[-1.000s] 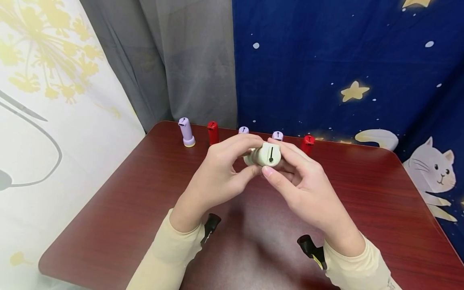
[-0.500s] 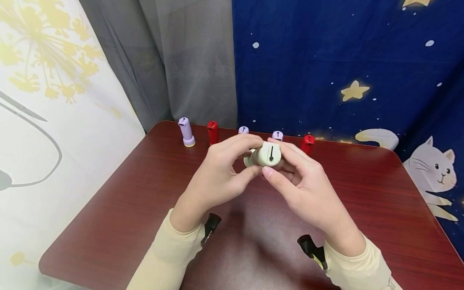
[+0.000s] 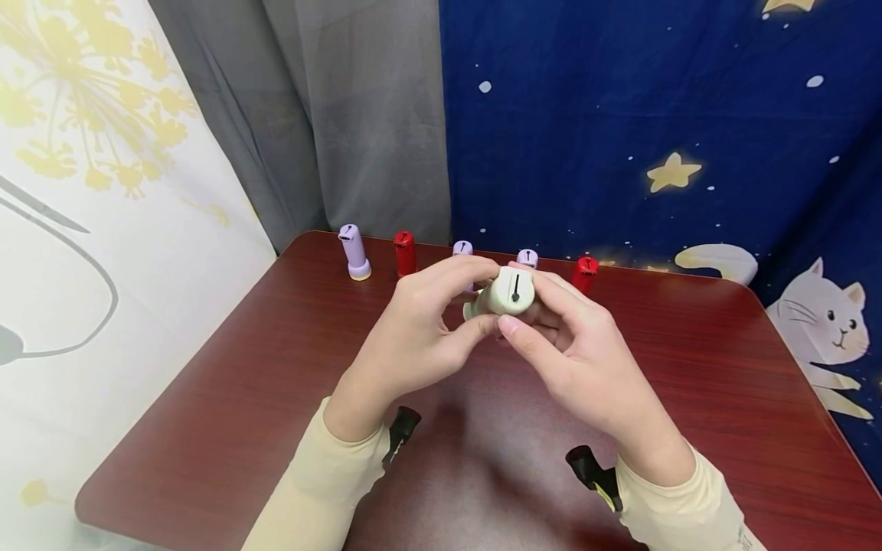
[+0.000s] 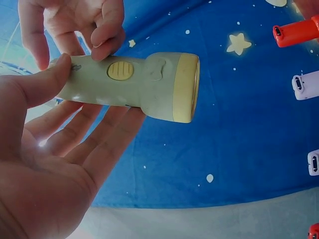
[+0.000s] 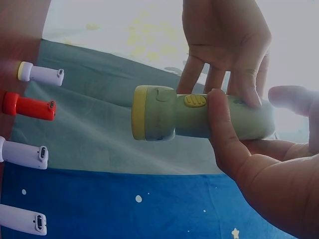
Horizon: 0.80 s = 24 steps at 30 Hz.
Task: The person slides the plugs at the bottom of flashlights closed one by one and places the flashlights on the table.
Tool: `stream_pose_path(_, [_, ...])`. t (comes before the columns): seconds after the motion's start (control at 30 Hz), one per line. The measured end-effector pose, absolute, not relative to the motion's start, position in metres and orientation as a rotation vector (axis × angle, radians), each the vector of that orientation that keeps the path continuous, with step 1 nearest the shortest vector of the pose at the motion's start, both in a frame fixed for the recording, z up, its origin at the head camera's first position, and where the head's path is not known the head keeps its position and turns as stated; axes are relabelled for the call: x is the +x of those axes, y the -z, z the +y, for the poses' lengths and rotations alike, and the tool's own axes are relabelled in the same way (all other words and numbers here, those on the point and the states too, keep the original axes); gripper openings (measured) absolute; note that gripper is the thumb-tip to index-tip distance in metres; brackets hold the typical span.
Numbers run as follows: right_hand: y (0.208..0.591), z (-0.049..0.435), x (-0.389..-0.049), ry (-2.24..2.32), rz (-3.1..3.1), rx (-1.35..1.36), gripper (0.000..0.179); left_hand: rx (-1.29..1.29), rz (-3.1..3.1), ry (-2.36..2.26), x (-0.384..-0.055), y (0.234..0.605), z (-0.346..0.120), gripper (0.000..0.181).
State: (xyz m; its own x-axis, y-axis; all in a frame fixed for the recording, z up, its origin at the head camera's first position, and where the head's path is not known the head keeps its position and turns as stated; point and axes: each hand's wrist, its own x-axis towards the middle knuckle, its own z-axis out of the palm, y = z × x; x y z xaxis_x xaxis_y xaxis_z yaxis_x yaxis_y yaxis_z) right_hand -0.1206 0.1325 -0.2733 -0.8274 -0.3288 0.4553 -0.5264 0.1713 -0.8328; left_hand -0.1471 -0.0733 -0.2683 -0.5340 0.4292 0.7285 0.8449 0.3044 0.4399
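Note:
Both hands hold a pale green flashlight (image 3: 515, 291) above the table, its slotted tail end toward the head camera. The left hand (image 3: 423, 321) grips the left side of the body between thumb and fingers. From the other side, the right hand (image 3: 582, 356) holds it near the tail, thumb below and fingers along the right. A yellow slide switch (image 4: 120, 70) shows on the barrel in the left wrist view, with no finger on it. The yellow-ringed head (image 5: 139, 112) is free of both hands in the right wrist view.
Along the back of the dark red table (image 3: 241, 383) stand several flashlights, among them a purple one (image 3: 354, 252) at the left and red ones (image 3: 405, 254). The held flashlight and hands partly cover the middle ones. A blue curtain (image 3: 586, 138) hangs behind.
The flashlight's tail end has tipped up very slightly. Both hands keep the same hold and place.

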Motion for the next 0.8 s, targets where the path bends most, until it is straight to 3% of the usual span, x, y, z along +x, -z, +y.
stream_pose_path(0.2, [0.2730, 0.1325, -0.1211, -1.730, -2.283, 0.823, 0.040, -1.121, -2.086, 1.143, -0.1474, 0.2684, -0.0728, 0.032])
stream_pose_path(0.57, [0.2727, 0.1312, -0.1214, -1.807, -2.265, 0.829, 0.061, -1.059, -2.026, 1.192, -0.1477, 0.2701, -0.0693, 0.026])
stream_pose_path(0.8, [0.2705, 0.1334, -0.1212, -1.801, -2.246, 0.779, 0.061, -1.052, -2.067, 1.260, -0.1476, 0.2702, -0.0656, 0.025])
